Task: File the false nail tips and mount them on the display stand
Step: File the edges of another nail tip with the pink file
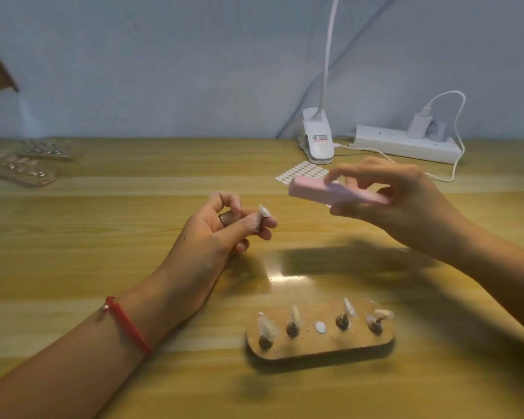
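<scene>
Step in hand: filing. The left hand [224, 228] pinches one false nail tip [263, 210] above the tabletop [133, 267]. The tip appears to point up and right, though blur limits certainty. The right hand [400, 201] grips the pink file block [336, 193], long axis left-to-right, apart from the tip. Next move: bring the block to the tip's edge. The display stand [315, 347] carries four tips — its middle position is vacant.

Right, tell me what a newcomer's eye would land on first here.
The two hands at centre: the right hand grips a pink rectangular buffing block, and the left hand pinches a small pale false nail tip. Nearer the camera lies an oval wooden display stand with four tipped pegs.
</scene>
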`<state>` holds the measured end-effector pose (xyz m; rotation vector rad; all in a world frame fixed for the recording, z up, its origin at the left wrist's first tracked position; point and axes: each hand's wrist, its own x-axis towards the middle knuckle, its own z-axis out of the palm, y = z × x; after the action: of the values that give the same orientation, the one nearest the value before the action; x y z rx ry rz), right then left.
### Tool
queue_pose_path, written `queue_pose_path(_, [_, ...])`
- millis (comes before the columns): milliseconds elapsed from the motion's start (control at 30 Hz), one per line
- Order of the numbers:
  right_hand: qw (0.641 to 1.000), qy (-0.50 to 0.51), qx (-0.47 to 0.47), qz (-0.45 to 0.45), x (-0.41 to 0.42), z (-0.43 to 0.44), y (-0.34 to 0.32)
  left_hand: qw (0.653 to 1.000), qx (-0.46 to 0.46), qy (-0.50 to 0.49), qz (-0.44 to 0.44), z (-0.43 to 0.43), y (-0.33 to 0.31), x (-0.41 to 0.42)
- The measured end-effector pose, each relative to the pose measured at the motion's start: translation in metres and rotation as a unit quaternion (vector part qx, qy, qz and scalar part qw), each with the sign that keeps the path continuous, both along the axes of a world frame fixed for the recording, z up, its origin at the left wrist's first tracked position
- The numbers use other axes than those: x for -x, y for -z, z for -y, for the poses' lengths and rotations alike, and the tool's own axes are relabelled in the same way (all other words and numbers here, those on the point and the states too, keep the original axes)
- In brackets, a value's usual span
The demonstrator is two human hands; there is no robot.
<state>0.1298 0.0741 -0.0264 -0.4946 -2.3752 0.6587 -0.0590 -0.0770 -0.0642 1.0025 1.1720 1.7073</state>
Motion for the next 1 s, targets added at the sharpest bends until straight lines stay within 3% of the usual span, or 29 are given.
queue_pose_path(367, [0.991, -0.102, -0.044, 0.069, 0.007, 0.023, 0.003, 1.000, 0.009, 0.003, -0.017, 0.001, -0.002, -0.003])
queue_pose_path(500, [0.985, -0.086, -0.091, 0.120, 0.005, 0.024, 0.008, 0.999, 0.007, 0.015, -0.034, 0.002, -0.003, -0.006])
queue_pose_path(700, [0.973, -0.099, -0.172, 0.118, 0.009, 0.030, 0.010, 0.996, 0.017, 0.020, -0.089, 0.004, -0.004, -0.007])
queue_pose_path(867, [0.986, -0.093, -0.115, 0.082, 0.007, 0.022, 0.003, 0.993, -0.012, 0.016, -0.117, 0.005, -0.007, -0.011])
queue_pose_path(1000, [0.977, -0.151, -0.129, 0.079, 0.015, 0.032, 0.009, 0.992, -0.024, 0.038, -0.115, 0.005, -0.006, -0.011])
